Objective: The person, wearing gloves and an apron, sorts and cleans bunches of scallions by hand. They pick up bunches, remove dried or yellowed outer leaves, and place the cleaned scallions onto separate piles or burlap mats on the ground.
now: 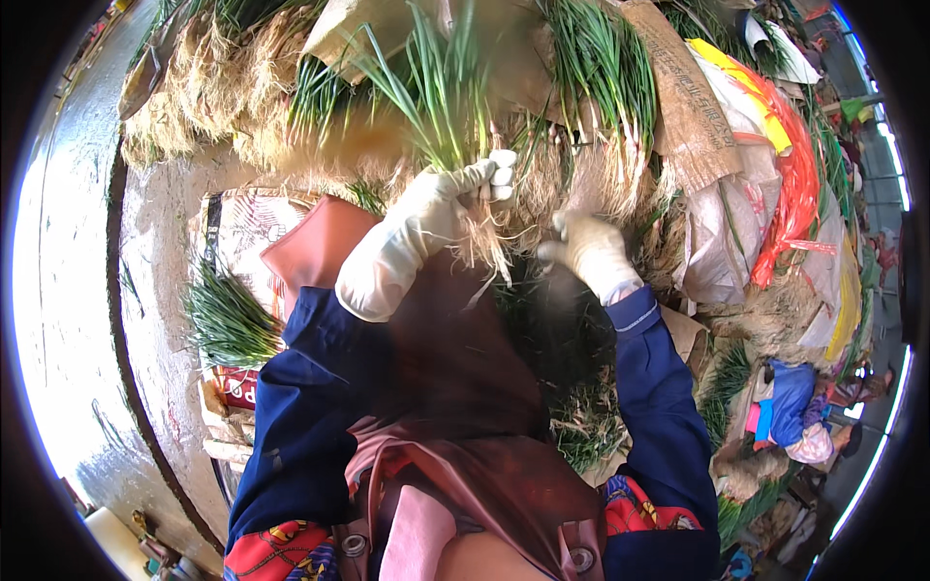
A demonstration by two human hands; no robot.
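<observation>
The left hand (469,180) grasps green onions (446,136), some tips cropped at twelve o'clock; at its four o'clock, whether the right hand (591,252) (fingers blurred) holds anything, I cannot tell.

A: Locate lettering.
B: Brown sack (715,167), up and right of the right fingers (553,253): a row of dark characters (705,92).
A: Second location?
B: Red package (232,376), below and left of the left fingers (502,176): white letters (248,394).

Right hand's fingers (555,254) blurred, pink cloth (417,537) cut off below, far person (791,395) small, indistinct
</observation>
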